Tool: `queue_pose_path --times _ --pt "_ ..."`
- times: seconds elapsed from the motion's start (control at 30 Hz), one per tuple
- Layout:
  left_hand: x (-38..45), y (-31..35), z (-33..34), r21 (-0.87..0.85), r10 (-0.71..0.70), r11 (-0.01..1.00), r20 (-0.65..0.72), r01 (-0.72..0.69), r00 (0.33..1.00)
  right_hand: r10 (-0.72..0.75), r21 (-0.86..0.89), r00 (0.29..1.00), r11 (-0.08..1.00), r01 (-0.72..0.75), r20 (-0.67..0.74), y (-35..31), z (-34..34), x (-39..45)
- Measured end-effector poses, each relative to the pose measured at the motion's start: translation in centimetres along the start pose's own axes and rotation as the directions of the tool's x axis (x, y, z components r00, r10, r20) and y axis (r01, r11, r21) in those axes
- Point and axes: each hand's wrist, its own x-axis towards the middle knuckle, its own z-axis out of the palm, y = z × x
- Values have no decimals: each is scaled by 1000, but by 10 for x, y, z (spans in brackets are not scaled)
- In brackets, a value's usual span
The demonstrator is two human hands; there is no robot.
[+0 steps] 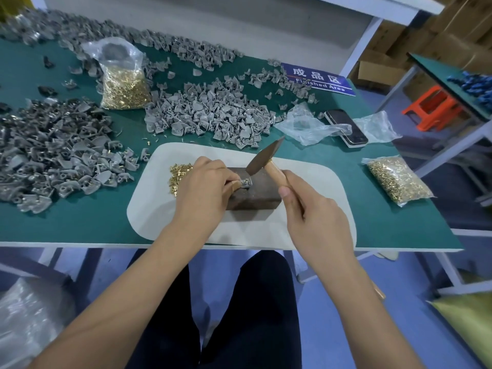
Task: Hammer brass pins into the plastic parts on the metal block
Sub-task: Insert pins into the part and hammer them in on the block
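Observation:
A dark metal block sits on a white mat at the table's front. My left hand pinches a small grey plastic part on top of the block. My right hand grips the wooden handle of a hammer, whose dark head rests right at the part. A loose heap of brass pins lies on the mat just left of my left hand.
Piles of grey plastic parts cover the green table's left and middle. An open bag of brass pins stands behind, a sealed bag of pins lies right. A phone and crumpled plastic bags sit back right. The table's front edge is near my knees.

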Motion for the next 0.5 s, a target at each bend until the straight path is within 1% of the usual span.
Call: queue_pose_path --times 0.07,0.13,0.17,0.23,0.27,0.3,0.37,0.47,0.5 --pt "-1 1 -1 57 -20 998 -36 22 999 2 30 999 1000 -1 -52 -3 -2 -1" --pt "-1 2 -1 90 -16 996 -55 21 998 12 26 998 1000 -10 -55 -6 -2 -1" --pt "-1 2 -1 95 -6 995 -58 12 998 17 -3 1000 1000 -17 -20 -7 -2 0" --pt "-2 1 -3 91 13 996 -61 -7 998 33 -101 994 995 -23 100 -5 -2 1" --pt "-1 2 -3 91 13 996 -64 -7 998 40 -138 990 990 -21 138 -4 -4 3" --pt "-1 2 -4 96 9 995 -63 -3 998 42 -155 988 988 -19 146 -4 -6 5" --pt "-1 3 -3 104 2 995 -59 4 998 25 -138 996 990 -13 88 -4 -12 8" --pt "-1 2 -3 97 -17 995 -41 21 999 -22 -51 996 999 18 -82 -6 -14 7" --pt "-1 1 -3 96 -17 995 -33 21 999 -32 -51 995 998 27 -96 -8 -12 5"
